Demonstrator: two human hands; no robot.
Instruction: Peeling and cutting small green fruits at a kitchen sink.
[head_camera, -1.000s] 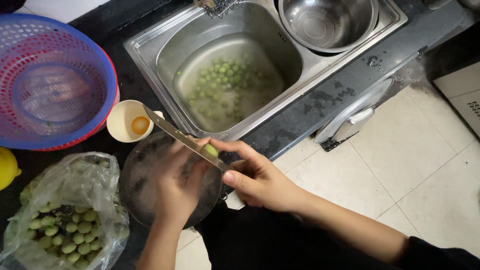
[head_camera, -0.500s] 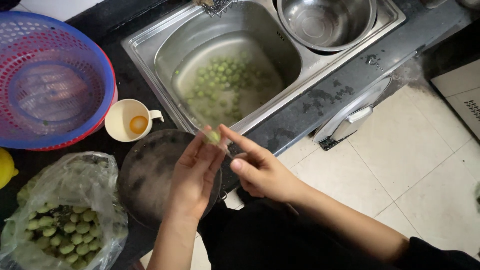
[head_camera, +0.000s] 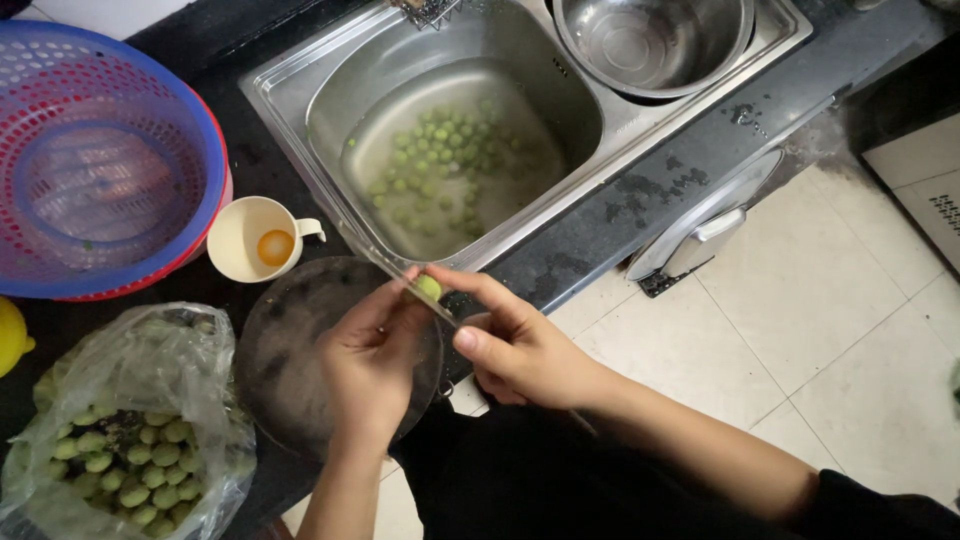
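Note:
My left hand (head_camera: 368, 372) pinches a small round green fruit (head_camera: 429, 288) at its fingertips, above the rim of a dark round board (head_camera: 285, 350) on the black counter. My right hand (head_camera: 515, 350) grips a thin knife (head_camera: 400, 280). The blade lies edge-on against the fruit, and the right index finger reaches over the top of the fruit. The knife's handle is mostly hidden in the fist. Both hands hover just in front of the steel sink (head_camera: 330, 60).
The sink basin holds water with several green fruits (head_camera: 445, 160) floating in it; a steel bowl (head_camera: 650, 40) sits in the second basin. On the counter stand a cream cup (head_camera: 240, 230), stacked blue and red baskets (head_camera: 100, 160) and a plastic bag of green fruits (head_camera: 130, 450). Tiled floor lies to the right.
The knife first stuck out long toward the cup; now its blade is drawn in against the fruit. Both hands sit slightly higher, nearer the sink, with the fruit pinched between them.

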